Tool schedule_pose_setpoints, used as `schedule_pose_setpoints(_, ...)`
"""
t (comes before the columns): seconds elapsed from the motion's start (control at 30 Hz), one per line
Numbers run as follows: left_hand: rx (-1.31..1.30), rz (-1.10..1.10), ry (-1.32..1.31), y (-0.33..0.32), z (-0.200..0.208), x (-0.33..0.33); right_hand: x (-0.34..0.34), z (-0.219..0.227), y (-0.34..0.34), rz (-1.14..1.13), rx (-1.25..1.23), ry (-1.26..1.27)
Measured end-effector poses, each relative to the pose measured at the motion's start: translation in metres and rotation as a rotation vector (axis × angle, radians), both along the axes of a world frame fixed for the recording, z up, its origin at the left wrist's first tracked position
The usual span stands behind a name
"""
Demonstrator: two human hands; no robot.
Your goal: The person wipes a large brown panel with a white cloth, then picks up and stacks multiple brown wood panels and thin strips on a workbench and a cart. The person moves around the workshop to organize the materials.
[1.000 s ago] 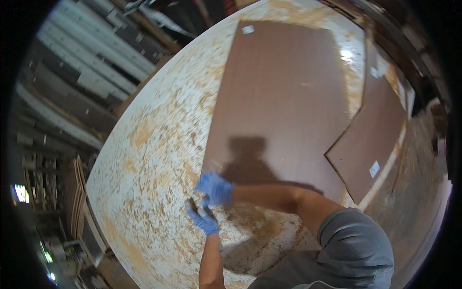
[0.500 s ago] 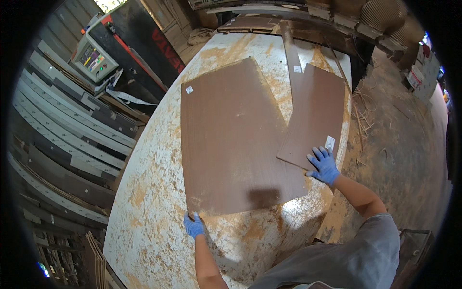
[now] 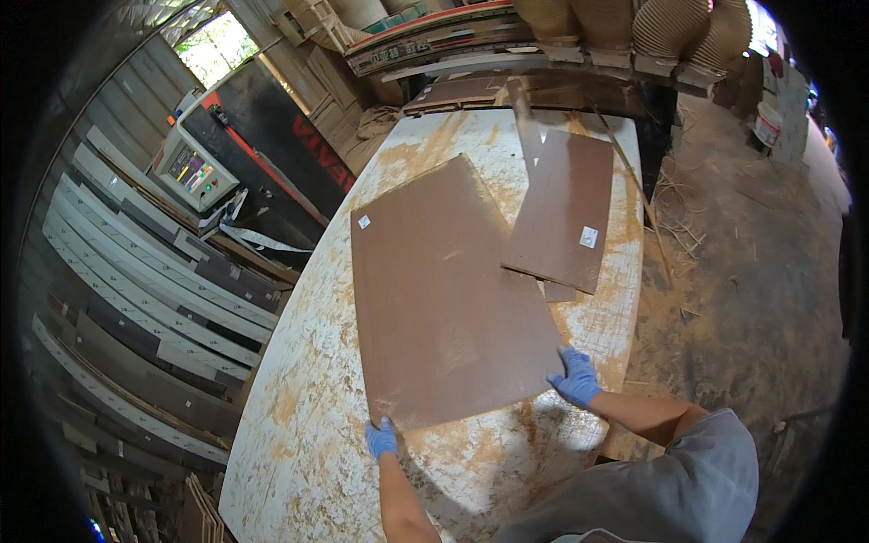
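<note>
A large brown wood panel [image 3: 444, 308], with a small white label at its far left corner, lies on the dusty white table [image 3: 303, 362]. At its near left corner, my left hand [image 3: 381, 439], in a blue glove, is closed on the edge. My right hand [image 3: 576, 377], also gloved in blue, grips the near right corner. A smaller brown panel [image 3: 566, 204] with a white label rests at an angle beyond my right hand, its near left corner overlapping the large one. A narrow brown strip [image 3: 523, 122] reaches toward the far edge, partly hidden under the smaller panel.
A thin rod [image 3: 631, 172] leans along the table's right edge. Stacked boards [image 3: 154, 271] line the left side, below a machine cabinet with a control panel [image 3: 195, 172]. Ribbed hoses [image 3: 674, 41] stand at the back. Sawdust and shavings lie on the right-hand floor [image 3: 724, 253].
My right hand has left the smaller panel and moved to the large panel's near right corner. The smaller panel now sits farther away. My left hand stays at its corner.
</note>
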State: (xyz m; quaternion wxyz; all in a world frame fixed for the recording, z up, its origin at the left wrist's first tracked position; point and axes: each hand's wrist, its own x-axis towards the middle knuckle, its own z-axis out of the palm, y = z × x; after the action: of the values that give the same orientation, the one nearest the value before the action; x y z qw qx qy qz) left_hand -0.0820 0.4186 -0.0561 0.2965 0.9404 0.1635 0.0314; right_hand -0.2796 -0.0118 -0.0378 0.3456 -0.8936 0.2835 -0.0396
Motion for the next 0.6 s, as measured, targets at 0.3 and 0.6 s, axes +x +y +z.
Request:
schedule_pose_setpoints(0.3, -0.18, -0.164, 0.101, 0.065, -0.023, -0.052, -0.031, 0.027, 0.002, -0.073, 0.157, 0.024)
schedule_pose_setpoints(0.6, -0.485, -0.241, 0.227, 0.097, -0.032, -0.279, -0.176, 0.009, 0.002, -0.028, -0.076, 0.018)
